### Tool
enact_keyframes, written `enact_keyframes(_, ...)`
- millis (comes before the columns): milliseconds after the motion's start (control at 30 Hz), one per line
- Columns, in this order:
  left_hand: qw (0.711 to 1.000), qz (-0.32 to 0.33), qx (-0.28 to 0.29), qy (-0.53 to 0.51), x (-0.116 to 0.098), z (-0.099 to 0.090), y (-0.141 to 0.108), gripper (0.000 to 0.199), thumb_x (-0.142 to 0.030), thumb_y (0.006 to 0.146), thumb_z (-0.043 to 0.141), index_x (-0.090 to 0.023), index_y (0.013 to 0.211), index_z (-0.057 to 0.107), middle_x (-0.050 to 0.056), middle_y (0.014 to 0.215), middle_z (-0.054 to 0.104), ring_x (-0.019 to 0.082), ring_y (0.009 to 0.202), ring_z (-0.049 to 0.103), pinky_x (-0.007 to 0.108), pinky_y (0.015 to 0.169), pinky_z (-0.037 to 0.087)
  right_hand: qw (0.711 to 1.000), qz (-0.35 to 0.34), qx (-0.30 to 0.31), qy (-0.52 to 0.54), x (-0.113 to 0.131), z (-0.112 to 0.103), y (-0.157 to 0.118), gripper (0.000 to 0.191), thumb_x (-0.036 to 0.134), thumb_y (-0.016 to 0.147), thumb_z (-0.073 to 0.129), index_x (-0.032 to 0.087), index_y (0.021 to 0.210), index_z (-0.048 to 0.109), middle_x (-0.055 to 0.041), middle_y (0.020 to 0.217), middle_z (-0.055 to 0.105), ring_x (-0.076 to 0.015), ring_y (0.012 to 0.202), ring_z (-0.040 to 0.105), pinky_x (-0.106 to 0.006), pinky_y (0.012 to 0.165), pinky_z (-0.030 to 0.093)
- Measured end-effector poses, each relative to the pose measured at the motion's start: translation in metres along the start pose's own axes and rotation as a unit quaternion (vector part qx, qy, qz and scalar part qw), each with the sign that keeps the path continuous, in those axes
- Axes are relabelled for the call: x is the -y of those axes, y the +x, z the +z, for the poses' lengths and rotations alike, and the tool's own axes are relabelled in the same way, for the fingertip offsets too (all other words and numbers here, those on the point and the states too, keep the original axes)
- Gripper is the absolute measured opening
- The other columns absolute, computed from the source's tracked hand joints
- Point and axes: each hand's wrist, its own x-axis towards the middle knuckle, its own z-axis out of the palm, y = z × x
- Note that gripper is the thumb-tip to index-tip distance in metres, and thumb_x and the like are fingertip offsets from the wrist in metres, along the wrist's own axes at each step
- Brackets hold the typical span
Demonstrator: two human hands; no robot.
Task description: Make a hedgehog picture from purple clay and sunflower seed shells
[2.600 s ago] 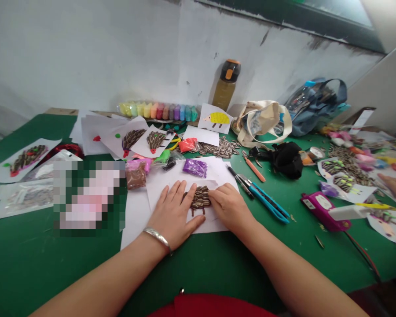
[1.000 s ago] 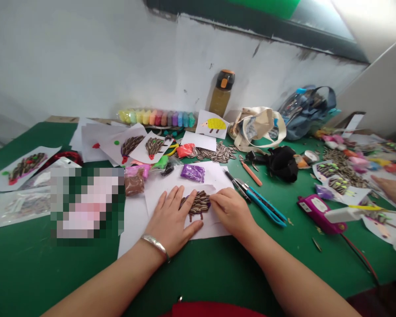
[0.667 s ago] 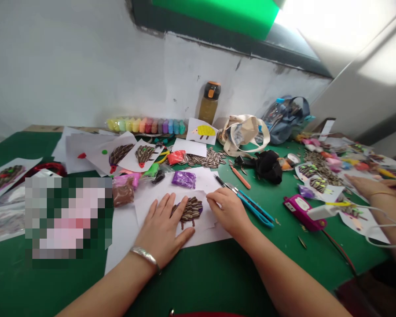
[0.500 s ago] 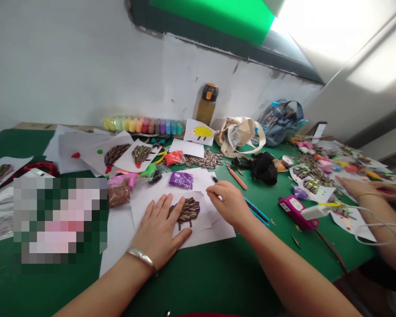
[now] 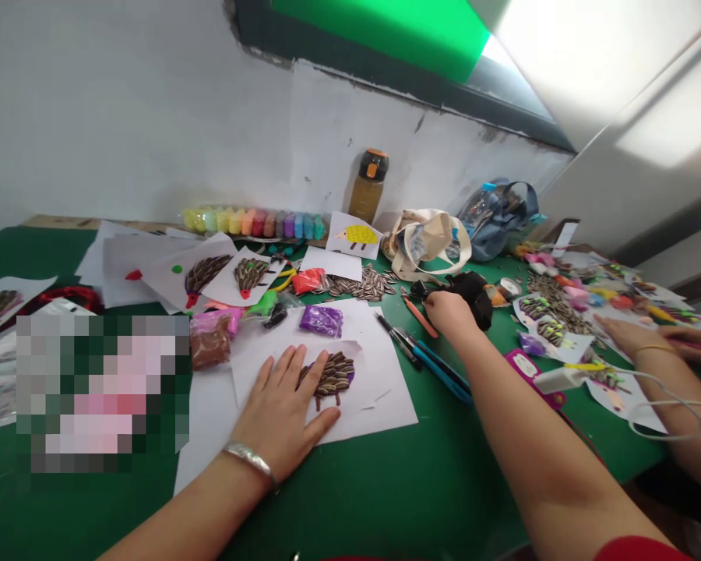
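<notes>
My left hand point(image 5: 289, 397) lies flat with fingers spread on a white sheet point(image 5: 385, 421), pressing beside and partly over a hedgehog picture point(image 5: 334, 374) made of striped sunflower seeds. Its left part is hidden under my fingers. My right hand point(image 5: 451, 315) is out to the right, fingers curled together beside an orange pen-like tool point(image 5: 419, 315) and a black fabric bundle point(image 5: 473, 292). What the fingertips hold, if anything, is hidden. Between my hands lie a black pen point(image 5: 400, 339) and a blue long-handled tool point(image 5: 444, 374).
Bags of purple clay point(image 5: 321, 320) and brown clay point(image 5: 210, 347) lie around the sheet. Behind are a seed pile point(image 5: 368, 282), a row of coloured clay point(image 5: 257, 223), a bottle point(image 5: 369, 187) and a cloth bag point(image 5: 424, 238). Another person's hand point(image 5: 625, 335) is at right, near a white cable.
My right hand has moved right and away from the sheet to the orange tool and black bundle, uncovering the pen and blue tool. My left hand stays on the paper.
</notes>
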Motion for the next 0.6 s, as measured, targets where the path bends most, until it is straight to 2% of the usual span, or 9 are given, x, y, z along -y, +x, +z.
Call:
enact_keyframes(167,1.0,-0.001,-0.002,-0.003,0.0,0.001,0.0,0.071,-0.058,0.088,0.046,-0.026,0.149,0.032,0.014,0.152,0.037,0.033,0.141,0.032,0.054,0.114,0.023,1.0,-0.009,-0.017,0.006,0.017,0.001,-0.006,0.034,0.037,0.086,0.057,0.008,0.085,0.074,-0.0229,0.092,0.07,-0.0308,0.092,0.066,-0.035,0.079,0.047)
enact_keyframes(233,1.0,0.0,0.001,0.0,0.0,0.001,0.0,0.071,-0.059,0.088,0.046,-0.025,0.149,0.032,0.015,0.152,0.037,0.033,0.141,0.031,0.054,0.113,0.023,0.999,-0.019,-0.033,0.028,0.024,-0.006,-0.012,0.033,0.036,0.087,0.056,0.008,0.093,0.074,-0.0224,0.096,0.07,-0.0309,0.096,0.066,-0.036,0.082,0.047)
enact_keyframes(333,1.0,-0.001,0.012,0.001,-0.001,-0.001,0.0,0.07,-0.059,0.088,0.045,-0.025,0.149,0.033,0.016,0.151,0.038,0.033,0.141,0.031,0.055,0.113,0.023,0.994,-0.051,-0.053,0.081,0.036,-0.019,-0.033,0.031,0.025,0.091,0.048,0.016,0.109,0.071,-0.0136,0.106,0.071,-0.0235,0.101,0.065,-0.032,0.088,0.047)
enact_keyframes(400,1.0,-0.006,0.019,-0.002,-0.002,-0.003,0.0,0.07,-0.058,0.088,0.046,-0.025,0.149,0.033,0.016,0.152,0.037,0.033,0.142,0.03,0.055,0.114,0.022,0.986,-0.081,-0.048,0.137,0.047,-0.024,-0.055,0.031,0.026,0.092,0.045,0.023,0.108,0.071,-0.0047,0.099,0.074,-0.0175,0.095,0.067,-0.029,0.087,0.048)
enact_keyframes(467,1.0,-0.013,0.025,-0.005,-0.004,-0.004,0.001,0.071,-0.058,0.087,0.048,-0.025,0.149,0.033,0.016,0.152,0.037,0.034,0.142,0.029,0.054,0.114,0.021,0.944,-0.113,0.006,0.31,0.059,-0.023,-0.081,0.024,0.028,0.087,0.052,0.021,0.099,0.073,-0.0005,0.072,0.072,-0.0173,0.076,0.069,-0.032,0.082,0.051)
enact_keyframes(500,0.999,-0.016,0.029,-0.007,-0.005,-0.005,0.001,0.072,-0.057,0.087,0.049,-0.025,0.149,0.033,0.016,0.152,0.037,0.034,0.142,0.029,0.054,0.114,0.021,0.918,-0.113,0.045,0.379,0.065,-0.021,-0.093,0.022,0.029,0.085,0.056,0.021,0.096,0.073,0.0007,0.066,0.07,-0.0171,0.07,0.068,-0.032,0.077,0.052)
enact_keyframes(533,0.999,-0.018,0.032,-0.009,-0.005,-0.006,0.001,0.072,-0.057,0.087,0.05,-0.025,0.149,0.033,0.016,0.152,0.036,0.034,0.142,0.029,0.054,0.114,0.02,0.892,-0.102,0.077,0.434,0.07,-0.017,-0.105,0.021,0.029,0.082,0.059,0.02,0.095,0.072,0.0007,0.067,0.071,-0.0169,0.066,0.068,-0.031,0.07,0.053)
enact_keyframes(600,0.999,-0.019,0.036,-0.013,-0.006,-0.006,0.0,0.073,-0.057,0.087,0.051,-0.025,0.149,0.032,0.016,0.153,0.035,0.034,0.142,0.028,0.054,0.114,0.02,0.869,-0.093,0.109,0.474,0.078,-0.01,-0.123,0.019,0.03,0.081,0.061,0.02,0.092,0.072,0.0007,0.069,0.071,-0.0163,0.062,0.066,-0.029,0.063,0.052)
